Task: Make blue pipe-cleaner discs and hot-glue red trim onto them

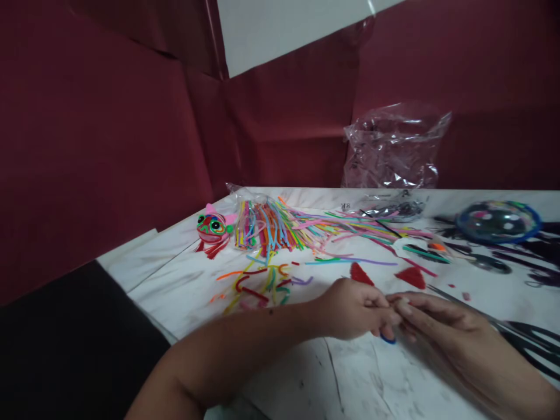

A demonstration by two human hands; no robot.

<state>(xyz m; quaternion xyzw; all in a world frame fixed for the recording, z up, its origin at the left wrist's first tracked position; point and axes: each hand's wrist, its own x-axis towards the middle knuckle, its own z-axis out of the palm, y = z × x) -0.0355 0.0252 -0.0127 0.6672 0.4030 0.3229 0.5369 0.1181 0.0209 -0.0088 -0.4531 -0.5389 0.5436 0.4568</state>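
My left hand [353, 309] and my right hand [452, 329] meet fingertip to fingertip above the table, both closed in a pinch. A small blue curved piece [388, 338] pokes out below the fingers of my left hand; the rest of it is hidden. What the right fingertips pinch does not show. Just beyond the hands lie two red fuzzy triangles [411, 277] on the white marbled tabletop [306, 373]. Scissors with black handles [531, 341] rest beside my right hand, their blades [455, 300] pointing towards the triangles.
Bent pipe cleaner pieces [256, 286] lie scattered beyond my left forearm. Behind them is a bundle of coloured pipe cleaners [271, 224], partly in clear plastic, beside a fuzzy animal-like head [213, 229]. A clear plastic bag [394, 154] and a blue-rimmed transparent package [499, 221] stand farther back.
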